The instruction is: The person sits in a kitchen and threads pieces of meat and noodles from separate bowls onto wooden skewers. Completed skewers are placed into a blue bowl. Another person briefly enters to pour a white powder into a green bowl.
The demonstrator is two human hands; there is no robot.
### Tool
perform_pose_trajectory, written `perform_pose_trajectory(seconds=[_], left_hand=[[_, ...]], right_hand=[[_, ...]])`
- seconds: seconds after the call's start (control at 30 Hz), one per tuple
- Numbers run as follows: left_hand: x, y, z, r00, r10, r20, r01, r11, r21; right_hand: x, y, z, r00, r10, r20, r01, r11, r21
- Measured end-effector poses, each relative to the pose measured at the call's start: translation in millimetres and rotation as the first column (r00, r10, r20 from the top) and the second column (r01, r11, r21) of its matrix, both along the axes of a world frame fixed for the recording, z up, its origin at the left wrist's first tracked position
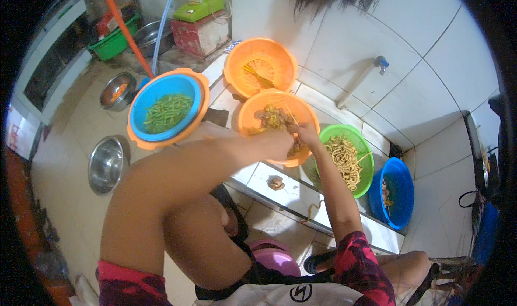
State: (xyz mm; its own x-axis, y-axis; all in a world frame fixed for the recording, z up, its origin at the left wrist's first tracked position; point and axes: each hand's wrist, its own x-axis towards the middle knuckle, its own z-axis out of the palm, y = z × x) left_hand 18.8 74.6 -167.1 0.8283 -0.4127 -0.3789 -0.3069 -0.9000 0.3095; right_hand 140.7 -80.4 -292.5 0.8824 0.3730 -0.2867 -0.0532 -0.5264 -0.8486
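Note:
My left hand reaches over the front of an orange plastic colander, its fingers partly hidden and blurred. Close beside it, my right hand has its fingers closed on a thin wooden stick that slants up over the colander. Brown and yellowish meat-like pieces lie inside. To the right, a green colander holds long, coiled tan strands and a thin stick. A small brown lump of food rests on the white tiled ledge in front, and a loose strand hangs at its edge.
Behind is another orange colander with yellow strips. A blue basin with food pieces stands right. At left are a blue basin of cut green vegetables in an orange one, and steel bowls on the floor. A tap juts from the wall.

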Motion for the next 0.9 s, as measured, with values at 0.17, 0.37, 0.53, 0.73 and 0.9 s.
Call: perform_pose_trajectory(seconds=[0.17,0.37,0.53,0.73,0.9], left_hand=[[42,21,-8,0.914,0.36,0.186,-0.216,0.821,-0.528],[53,12,16,0.911,0.266,-0.315,-0.411,0.643,-0.647],[32,-9,54,0.938,0.348,0.006,-0.237,0.65,-0.722],[17,-62,72,0.824,-0.007,0.566,0.39,0.731,-0.56],[15,-81,65,0.877,0.091,0.472,0.238,0.771,-0.59]], right_hand=[[-37,-26,70,0.963,0.019,-0.27,0.105,0.893,0.437],[-75,-31,127,0.992,0.016,-0.126,0.036,0.916,0.399],[-94,-39,141,0.954,-0.254,0.162,0.181,0.914,0.363],[-120,-65,144,0.777,-0.594,0.207,0.431,0.742,0.513],[-141,-76,155,0.724,-0.628,0.284,0.428,0.733,0.529]])
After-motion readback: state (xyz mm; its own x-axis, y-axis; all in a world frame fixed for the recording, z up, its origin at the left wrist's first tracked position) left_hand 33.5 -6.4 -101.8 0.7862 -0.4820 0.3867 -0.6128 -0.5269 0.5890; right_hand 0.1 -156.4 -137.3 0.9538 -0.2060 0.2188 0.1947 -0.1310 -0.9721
